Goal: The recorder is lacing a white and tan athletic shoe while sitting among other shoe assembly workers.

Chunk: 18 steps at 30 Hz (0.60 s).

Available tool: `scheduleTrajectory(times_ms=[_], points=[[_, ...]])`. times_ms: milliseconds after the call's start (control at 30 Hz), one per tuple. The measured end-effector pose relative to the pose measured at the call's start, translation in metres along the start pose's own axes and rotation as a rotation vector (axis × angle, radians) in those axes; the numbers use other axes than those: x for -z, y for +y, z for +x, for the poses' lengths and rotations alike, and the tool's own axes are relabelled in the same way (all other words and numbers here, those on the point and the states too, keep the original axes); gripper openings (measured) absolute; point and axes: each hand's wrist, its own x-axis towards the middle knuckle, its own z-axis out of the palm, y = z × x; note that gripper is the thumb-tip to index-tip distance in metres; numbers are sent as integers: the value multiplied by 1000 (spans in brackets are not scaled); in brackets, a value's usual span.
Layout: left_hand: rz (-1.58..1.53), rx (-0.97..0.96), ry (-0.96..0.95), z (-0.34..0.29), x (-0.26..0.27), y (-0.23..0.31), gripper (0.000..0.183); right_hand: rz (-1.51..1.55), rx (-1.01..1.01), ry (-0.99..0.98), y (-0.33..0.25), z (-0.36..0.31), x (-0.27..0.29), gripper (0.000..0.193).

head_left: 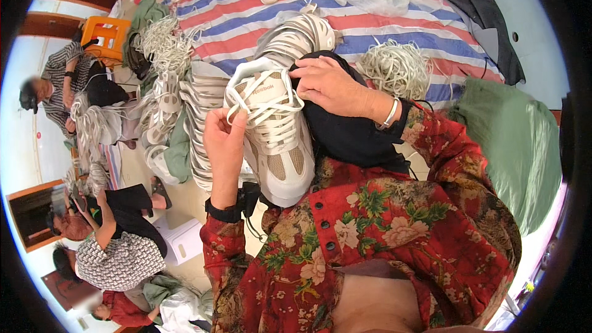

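A white and beige sneaker (pixel 285 169) rests toe toward me at my lap, its white shoelace (pixel 274 111) crossed through the eyelets and looped loosely over the tongue. On the shoe's left side, my left hand (pixel 225 139) pinches a piece of the lace between thumb and finger. My right hand (pixel 333 83) lies at the opposite edge of the collar with bent fingers closed together; what sits between them is hidden. Black cloth (pixel 345 132) covers my leg under the right hand.
Nested sneaker uppers (pixel 200 120) form a row at the left, and more stacked shoes (pixel 302 37) lie beyond. Lace bundles (pixel 401 65) sit on the striped sheet (pixel 240 21). Green cloth (pixel 509 142) is at right. Several people (pixel 120 259) sit at left, near an orange stool (pixel 106 36).
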Motion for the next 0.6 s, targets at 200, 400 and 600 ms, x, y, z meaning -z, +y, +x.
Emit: scheduleTrajectory(times_ms=[200,400,600], points=[[-314,160,-39,2,15,-4,16,85,-28,-23,0,-4,4,33],[-421,263,-55,9,63,-11,14,36,120,-113,-16,6,-4,50],[-518,416,-203,33,70,-26,36,352,192,-170,-37,10,-18,62]])
